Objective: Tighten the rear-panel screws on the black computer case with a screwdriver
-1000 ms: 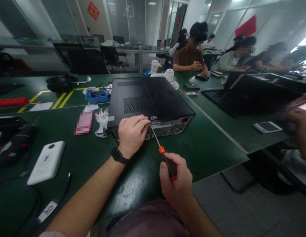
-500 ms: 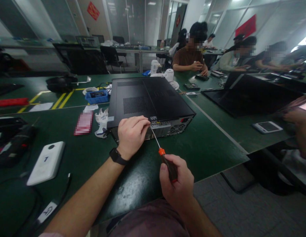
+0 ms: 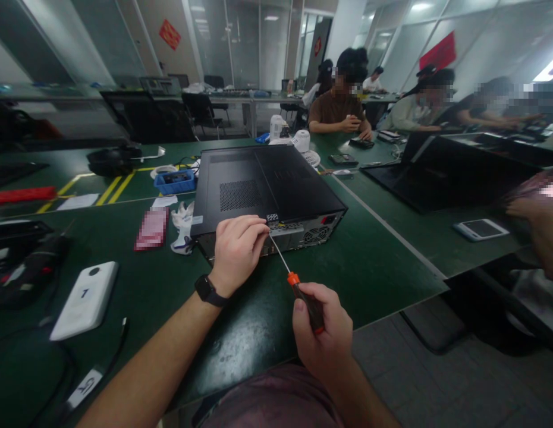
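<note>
A black computer case (image 3: pixel 280 178) lies flat on the green table (image 3: pixel 374 279), its rear panel with a fan grille facing me. My right hand (image 3: pixel 323 327) is wrapped round the dark and orange handle of a screwdriver (image 3: pixel 294 279). The shaft points up and left to the rear edge of the case. There my left hand (image 3: pixel 239 249), wearing a black watch, has its fingers pinched together beside the screwdriver's tip. Whatever lies between those fingertips is too small to make out.
Left of the case are a white glove (image 3: pixel 182 229), a blue bin (image 3: pixel 175 181), a pink item (image 3: pixel 151 229) and a white power bank (image 3: pixel 84 300). To the right stand an open laptop (image 3: pixel 455 172) and a phone (image 3: pixel 480 229). People sit beyond.
The view has shifted slightly, so the case appears a little lower and further left. Both hands keep nearly the same pose at the case's rear edge.
</note>
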Action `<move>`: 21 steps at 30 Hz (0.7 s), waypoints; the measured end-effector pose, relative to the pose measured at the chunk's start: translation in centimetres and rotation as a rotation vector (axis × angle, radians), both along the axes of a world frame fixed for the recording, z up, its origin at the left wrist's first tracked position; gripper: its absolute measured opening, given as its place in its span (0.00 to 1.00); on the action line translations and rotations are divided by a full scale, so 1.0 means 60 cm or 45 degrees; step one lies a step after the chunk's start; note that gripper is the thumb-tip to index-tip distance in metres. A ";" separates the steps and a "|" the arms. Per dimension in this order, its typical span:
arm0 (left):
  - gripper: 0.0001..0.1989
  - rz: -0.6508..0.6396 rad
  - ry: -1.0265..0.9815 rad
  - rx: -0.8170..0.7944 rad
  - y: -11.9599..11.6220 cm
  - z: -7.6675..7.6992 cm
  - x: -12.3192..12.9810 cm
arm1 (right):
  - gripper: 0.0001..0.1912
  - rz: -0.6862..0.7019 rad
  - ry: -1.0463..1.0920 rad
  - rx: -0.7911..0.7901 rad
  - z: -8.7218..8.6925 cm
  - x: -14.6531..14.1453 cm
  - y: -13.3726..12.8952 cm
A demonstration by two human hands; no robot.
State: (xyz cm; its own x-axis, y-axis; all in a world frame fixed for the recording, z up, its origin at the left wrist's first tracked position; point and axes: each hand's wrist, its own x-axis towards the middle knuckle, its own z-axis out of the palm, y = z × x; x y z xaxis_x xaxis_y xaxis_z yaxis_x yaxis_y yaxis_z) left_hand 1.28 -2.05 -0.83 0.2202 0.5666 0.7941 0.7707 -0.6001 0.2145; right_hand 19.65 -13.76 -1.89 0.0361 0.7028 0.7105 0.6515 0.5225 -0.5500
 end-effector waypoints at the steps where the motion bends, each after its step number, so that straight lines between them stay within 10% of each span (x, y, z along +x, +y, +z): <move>1: 0.04 0.002 -0.001 0.006 0.000 0.000 0.000 | 0.09 0.003 -0.004 0.001 0.000 0.000 0.001; 21: 0.04 0.037 -0.038 0.009 0.004 -0.001 0.004 | 0.09 0.001 -0.027 0.017 -0.004 -0.013 0.008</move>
State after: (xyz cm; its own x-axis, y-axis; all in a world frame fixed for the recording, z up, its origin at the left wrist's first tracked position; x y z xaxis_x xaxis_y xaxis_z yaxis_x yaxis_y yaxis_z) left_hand 1.51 -1.79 -0.88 0.1798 0.5671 0.8038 0.7811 -0.5790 0.2337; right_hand 18.87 -13.25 -2.11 0.0209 0.6935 0.7202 0.6625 0.5299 -0.5295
